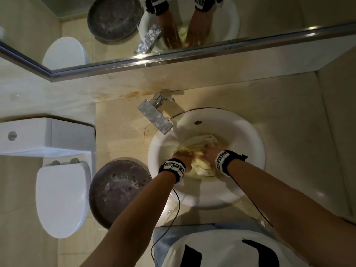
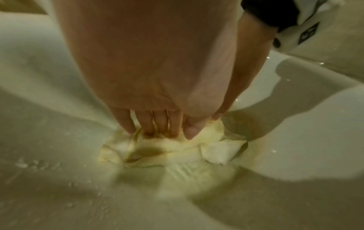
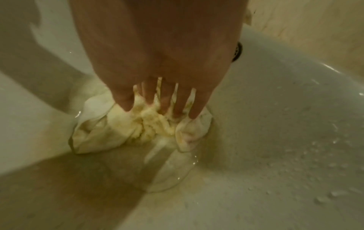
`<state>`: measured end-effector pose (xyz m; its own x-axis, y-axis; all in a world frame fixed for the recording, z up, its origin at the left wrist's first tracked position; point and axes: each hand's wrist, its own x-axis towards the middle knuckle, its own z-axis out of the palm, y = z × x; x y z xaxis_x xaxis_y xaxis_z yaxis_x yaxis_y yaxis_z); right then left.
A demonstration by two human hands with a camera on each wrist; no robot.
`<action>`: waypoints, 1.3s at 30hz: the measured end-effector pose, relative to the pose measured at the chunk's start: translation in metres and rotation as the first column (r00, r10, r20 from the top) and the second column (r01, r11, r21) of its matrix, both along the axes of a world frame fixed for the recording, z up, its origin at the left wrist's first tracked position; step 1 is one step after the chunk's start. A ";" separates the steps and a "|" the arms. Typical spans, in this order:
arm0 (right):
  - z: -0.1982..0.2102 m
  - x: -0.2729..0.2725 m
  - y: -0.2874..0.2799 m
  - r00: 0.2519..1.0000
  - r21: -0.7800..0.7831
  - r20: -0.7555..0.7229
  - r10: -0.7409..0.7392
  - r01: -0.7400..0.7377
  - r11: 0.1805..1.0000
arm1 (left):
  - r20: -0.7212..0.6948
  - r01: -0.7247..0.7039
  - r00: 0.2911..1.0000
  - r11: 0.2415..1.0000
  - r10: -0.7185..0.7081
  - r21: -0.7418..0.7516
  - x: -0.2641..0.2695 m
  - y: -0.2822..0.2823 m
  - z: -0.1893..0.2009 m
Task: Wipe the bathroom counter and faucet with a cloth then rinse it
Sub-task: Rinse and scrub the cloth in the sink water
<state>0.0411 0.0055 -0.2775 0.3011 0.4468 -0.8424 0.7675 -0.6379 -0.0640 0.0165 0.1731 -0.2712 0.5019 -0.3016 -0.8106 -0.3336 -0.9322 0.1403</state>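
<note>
At the bottom of the white sink (image 1: 248, 135), a pale yellow cloth (image 1: 200, 145) lies bunched and soaked in shallow water over the drain area. Both hands are on it, side by side. The left hand (image 1: 183, 156) reaches down with its fingers (image 2: 145, 124) extended and close together, the tips pressed into the wet folds; the thumb lies against the cloth edge beside them. The right hand (image 1: 210, 149) does the same: its fingers (image 3: 149, 95) are straight and slightly spread, the tips sunk into the crumpled middle of the cloth. Neither hand closes around the fabric; both press it flat-fingered against the sink bottom. Whether the fingertips curl under any fold cannot be told, since the wet fabric and water blur them.

From the contact area, loose folds of cloth spread outward past the fingertips and to both sides, and another part trails back beneath the wrists. Water drops cover the sink wall around the hands. An overflow hole (image 1: 197, 122) sits in the sink wall beyond the fingers. A square chrome faucet (image 1: 156, 115) stands on the beige counter (image 1: 123, 120) beyond the left hand, its spout reaching over the sink rim. A dark round basin (image 1: 119, 191) lies on the floor just outside the left forearm, and a white toilet (image 1: 59, 197) stands farther out on that side.
</note>
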 end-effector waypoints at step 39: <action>-0.007 -0.009 0.015 0.857 0.075 0.143 -0.496 0.490 0.868 | 0.038 -0.235 0.971 0.972 0.235 -0.020 -0.005 -0.020 -0.012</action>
<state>0.0316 0.0209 -0.2841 0.6127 0.2335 -0.7551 0.3549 -0.9349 -0.0011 0.0110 0.1533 -0.2834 0.5924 -0.1839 -0.7844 -0.1113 -0.9829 0.1464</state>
